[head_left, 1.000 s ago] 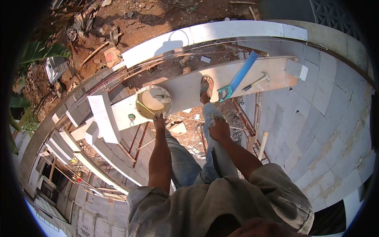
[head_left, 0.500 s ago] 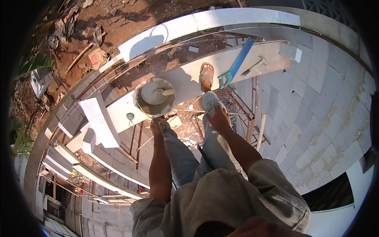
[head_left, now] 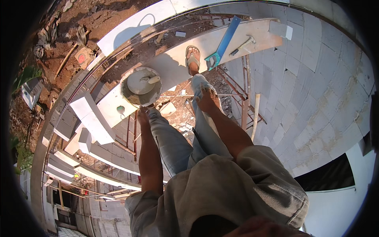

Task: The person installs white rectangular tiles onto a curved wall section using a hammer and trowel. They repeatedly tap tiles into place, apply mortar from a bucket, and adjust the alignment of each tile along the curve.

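A round bucket of grey mortar, with a pale-handled tool in it, sits on a wooden plank. My left hand is low at the bucket's near edge, beside my left leg; its fingers are too indistinct to read. My right hand rests on my right jeans leg with fingers apart. My sandalled right foot stands on the plank. Beside it lie a blue handsaw with a teal handle and a hammer. A small tape measure lies left of the bucket.
White blocks stand at the left. Scaffold bars and rubble show below the plank. A block wall curves along the right. A long white ledge runs above the plank, beside red earth and debris.
My view has tilted and shifted, so the plank, bucket and tools appear higher and farther left. My right hand stays on my leg; my left stays by the bucket's near edge.
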A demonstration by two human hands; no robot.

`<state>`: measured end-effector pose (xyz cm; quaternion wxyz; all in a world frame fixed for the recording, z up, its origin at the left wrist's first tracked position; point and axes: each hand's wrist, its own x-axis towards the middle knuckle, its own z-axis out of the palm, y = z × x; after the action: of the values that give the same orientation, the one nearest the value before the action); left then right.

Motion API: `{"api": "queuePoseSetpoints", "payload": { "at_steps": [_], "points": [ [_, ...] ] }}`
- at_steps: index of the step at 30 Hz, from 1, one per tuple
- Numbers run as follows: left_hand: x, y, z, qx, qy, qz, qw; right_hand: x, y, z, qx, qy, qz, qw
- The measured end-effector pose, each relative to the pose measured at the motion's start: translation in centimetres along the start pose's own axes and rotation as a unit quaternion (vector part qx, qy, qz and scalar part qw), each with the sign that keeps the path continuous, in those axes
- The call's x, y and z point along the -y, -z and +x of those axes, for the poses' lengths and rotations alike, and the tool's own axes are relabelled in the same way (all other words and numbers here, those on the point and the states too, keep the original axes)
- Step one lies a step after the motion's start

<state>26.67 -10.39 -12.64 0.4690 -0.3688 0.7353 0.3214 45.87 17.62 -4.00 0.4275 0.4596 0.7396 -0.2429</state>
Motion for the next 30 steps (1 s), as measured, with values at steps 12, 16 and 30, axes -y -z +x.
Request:
{"api": "queuePoseSetpoints", "payload": {
  "at_steps": [12,16,30],
  "points": [
    [-0.3,0.4,0.9,0.022,0.033,-0.015,0.999,0.6,0.8,0.5,0.010,0.005,0.034,0.999],
    [1.1,0.5,1.5,0.009,-0.012,-0.013,1.000,0.1,0.6,0.5,-0.013,0.008,0.052,0.998],
    [3.2,-5.0,0.5,-0.137,-0.123,0.064,0.981,-2.6,1.8,-0.1,0.053,0.011,0.071,0.996]
  ]
}}
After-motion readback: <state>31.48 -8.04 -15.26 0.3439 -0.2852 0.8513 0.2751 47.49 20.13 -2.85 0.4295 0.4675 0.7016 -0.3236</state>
